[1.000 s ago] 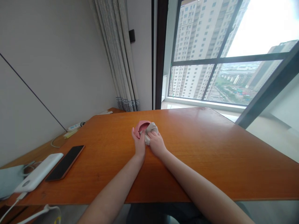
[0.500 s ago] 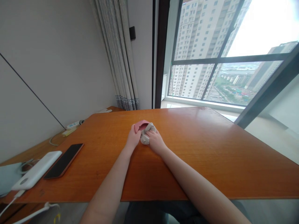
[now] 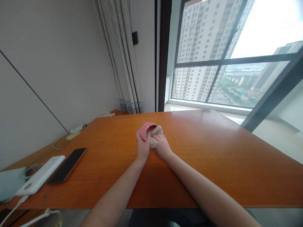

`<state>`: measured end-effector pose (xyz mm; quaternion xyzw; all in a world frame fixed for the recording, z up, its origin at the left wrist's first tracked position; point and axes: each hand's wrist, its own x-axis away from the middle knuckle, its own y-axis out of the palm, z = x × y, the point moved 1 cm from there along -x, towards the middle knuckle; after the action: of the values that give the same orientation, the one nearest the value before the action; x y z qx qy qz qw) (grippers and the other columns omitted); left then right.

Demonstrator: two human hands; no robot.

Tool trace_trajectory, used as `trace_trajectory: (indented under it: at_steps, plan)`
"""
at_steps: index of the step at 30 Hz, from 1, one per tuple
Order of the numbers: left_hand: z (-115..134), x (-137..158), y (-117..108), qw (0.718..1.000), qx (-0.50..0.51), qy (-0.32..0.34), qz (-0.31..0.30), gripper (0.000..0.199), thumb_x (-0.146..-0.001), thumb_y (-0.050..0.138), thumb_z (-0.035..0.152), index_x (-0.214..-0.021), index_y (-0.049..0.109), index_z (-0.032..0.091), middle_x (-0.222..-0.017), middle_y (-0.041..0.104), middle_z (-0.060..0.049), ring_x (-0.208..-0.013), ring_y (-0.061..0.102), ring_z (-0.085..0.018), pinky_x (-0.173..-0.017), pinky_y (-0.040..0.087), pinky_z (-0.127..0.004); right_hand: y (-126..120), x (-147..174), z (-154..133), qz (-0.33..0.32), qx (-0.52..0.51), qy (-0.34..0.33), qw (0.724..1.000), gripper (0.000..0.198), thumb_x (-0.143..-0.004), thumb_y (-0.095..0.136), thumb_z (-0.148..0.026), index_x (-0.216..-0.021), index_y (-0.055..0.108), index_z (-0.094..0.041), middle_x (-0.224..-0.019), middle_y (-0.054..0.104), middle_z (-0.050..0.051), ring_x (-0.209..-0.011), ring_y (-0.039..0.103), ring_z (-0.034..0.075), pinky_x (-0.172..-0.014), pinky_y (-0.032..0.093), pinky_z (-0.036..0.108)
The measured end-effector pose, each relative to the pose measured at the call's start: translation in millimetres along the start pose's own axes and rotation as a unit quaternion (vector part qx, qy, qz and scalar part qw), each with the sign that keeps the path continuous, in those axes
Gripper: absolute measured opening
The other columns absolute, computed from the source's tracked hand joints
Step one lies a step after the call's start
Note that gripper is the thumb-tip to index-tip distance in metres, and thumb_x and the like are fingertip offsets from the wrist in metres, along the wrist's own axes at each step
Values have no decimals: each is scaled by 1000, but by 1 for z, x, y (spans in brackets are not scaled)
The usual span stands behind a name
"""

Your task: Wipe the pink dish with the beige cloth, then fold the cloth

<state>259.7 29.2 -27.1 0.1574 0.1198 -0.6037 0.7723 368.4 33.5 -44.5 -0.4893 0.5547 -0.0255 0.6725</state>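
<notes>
Above the middle of the wooden table, my left hand is closed on a pink pouch-like item with a dark curved opening facing right. My right hand grips a crumpled greyish-white cloth, its fingers bunched into the folds. The cloth lies against the mouth of the pink item, partly within it as far as I can see. Both hands touch or nearly touch each other. The right fingertips are hidden in the cloth.
To the left lie a dark-screened phone and a white power bank with a cable plugged in. A power strip sits by the wall. A curtain and a large window stand beyond the table.
Both hands and the pink item have shifted slightly right in view. The pink item has tilted and shows more of its outer side, and the left thumb now presses at its opening beside the cloth.
</notes>
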Motion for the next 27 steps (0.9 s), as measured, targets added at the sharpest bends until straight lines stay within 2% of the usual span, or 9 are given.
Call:
trace_trajectory:
  at_steps: [3,7,9,12,15,17,20,22,27]
  plan:
    - [3,-15,-13,998,-47,17,-26,39,-76,55,20,-113,43,19,-112,58,-7,-107,56,-20,-98,42,-37,2,-3,4,-33,1,-9,999,12,-83,57,-23,-91,65,-20,-84,63,5,-85,51,20,-80,38,35]
    - [6,-34,-30,985,-120,28,-123,45,-66,57,11,-110,49,20,-108,59,-6,-105,56,-22,-98,41,-38,0,-6,7,-56,-4,-51,997,16,-90,49,-18,-91,65,-21,-86,64,3,-87,53,18,-88,38,35]
    - [8,-33,-30,983,-120,16,-137,53,-65,61,12,-116,49,20,-112,59,-6,-108,56,-22,-99,40,-38,-1,-5,8,-54,3,-56,997,17,-92,48,-21,-93,65,-21,-85,64,3,-87,53,18,-92,37,36]
    - [12,-21,-19,997,-41,13,-72,73,-70,64,20,-136,31,22,-121,54,-9,-110,57,-21,-98,43,-36,-1,-2,8,-21,6,-13,1000,18,-92,47,-22,-98,64,-21,-87,64,4,-88,52,20,-88,39,37]
    - [16,-2,-3,999,36,39,-3,83,-75,65,26,-142,16,24,-135,43,-13,-119,52,-21,-101,41,-34,2,2,3,16,-16,29,999,21,-92,45,-20,-104,62,-19,-92,64,6,-90,50,21,-82,40,36]
    - [15,6,3,999,33,34,21,79,-76,64,27,-141,19,23,-139,40,-13,-125,47,-22,-105,37,-34,5,4,-2,14,-33,22,999,21,-92,44,-20,-105,62,-19,-93,63,6,-90,50,21,-82,40,35]
    - [14,5,1,999,-3,28,26,58,-81,57,26,-133,32,21,-135,45,-12,-126,45,-22,-107,34,-35,8,4,-5,7,-32,16,999,21,-92,44,-20,-103,62,-19,-90,62,6,-88,50,21,-81,40,35]
    - [14,-4,-8,998,-33,52,4,49,-81,54,21,-128,39,20,-132,49,-11,-124,46,-22,-108,34,-36,6,1,-3,10,-22,15,1000,22,-92,43,-18,-99,63,-18,-92,62,7,-88,50,20,-81,39,35]
    - [20,-30,-31,979,-121,116,-120,49,-73,55,14,-121,50,20,-123,56,-8,-119,50,-23,-108,33,-38,-4,-8,5,-24,-24,-86,996,24,-93,41,-16,-94,65,-19,-90,64,6,-87,52,18,-88,39,34]
